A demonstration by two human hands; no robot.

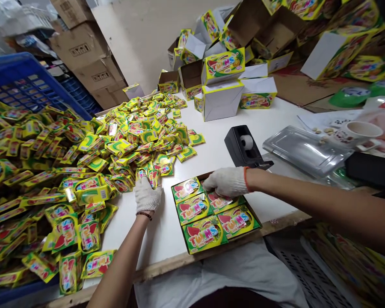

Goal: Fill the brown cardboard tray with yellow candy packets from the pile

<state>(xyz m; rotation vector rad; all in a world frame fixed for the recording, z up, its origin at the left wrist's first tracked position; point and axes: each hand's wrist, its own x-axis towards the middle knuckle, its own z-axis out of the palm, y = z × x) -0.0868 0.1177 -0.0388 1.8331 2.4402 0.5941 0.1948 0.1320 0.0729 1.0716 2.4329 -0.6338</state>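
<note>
My left hand (147, 196), in a white knit glove, is at the near edge of a heap of small yellow-green TWINS packs (137, 132). Its fingers are closed around a small TWINS pack (154, 176), with others touching beside it. In front of me lies a shallow open box (183, 234) filled with rows of TWINS packs, such as a pack (202, 234) at its near left. My gloved right hand (227, 182) reaches over the box's far right corner. Its fingers are bent down and hidden against the packs there, so what they grip cannot be seen.
A black tape dispenser (244, 147) stands just beyond the box. To the right are a clear plastic lid (304, 149) and a cup (356, 132). Printed cartons (223, 100) are piled at the back. A blue crate (28, 79) full of packs is at left.
</note>
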